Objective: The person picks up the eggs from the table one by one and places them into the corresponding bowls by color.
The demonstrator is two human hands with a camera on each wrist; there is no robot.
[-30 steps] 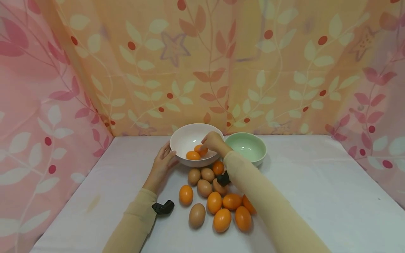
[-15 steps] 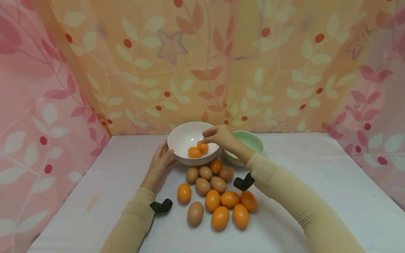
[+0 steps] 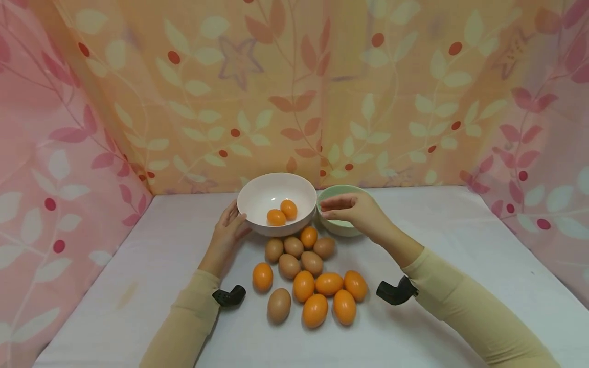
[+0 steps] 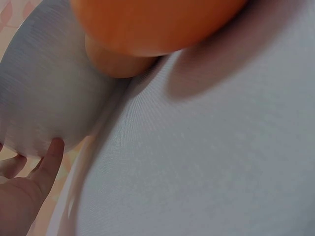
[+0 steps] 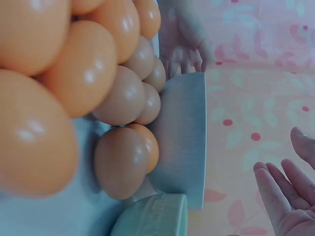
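Note:
My left hand (image 3: 226, 236) rests against the left outer side of a white bowl (image 3: 257, 191), thumb and fingertips touching its wall. In the left wrist view the thumb (image 4: 51, 160) lies nearly straight against the bowl. Inside the bowl are two orange eggs (image 3: 276, 217). My right hand (image 3: 363, 212) hovers over the green bowl (image 3: 338, 191), fingers extended and holding nothing; the right wrist view shows the same hand (image 5: 290, 196) with fingers spread from the thumb.
Several brown eggs (image 3: 289, 266) cluster in front of the white bowl. One brown egg (image 3: 278, 305) sits nearer. Several orange eggs (image 3: 315, 310) lie in front, one (image 3: 262, 277) apart at left. The white tabletop (image 3: 414, 225) meets a patterned curtain (image 3: 294, 102) at the back.
My right hand has withdrawn rightward from inside the white bowl to above the green bowl, leaving the two orange eggs there. My left hand has stayed at the white bowl.

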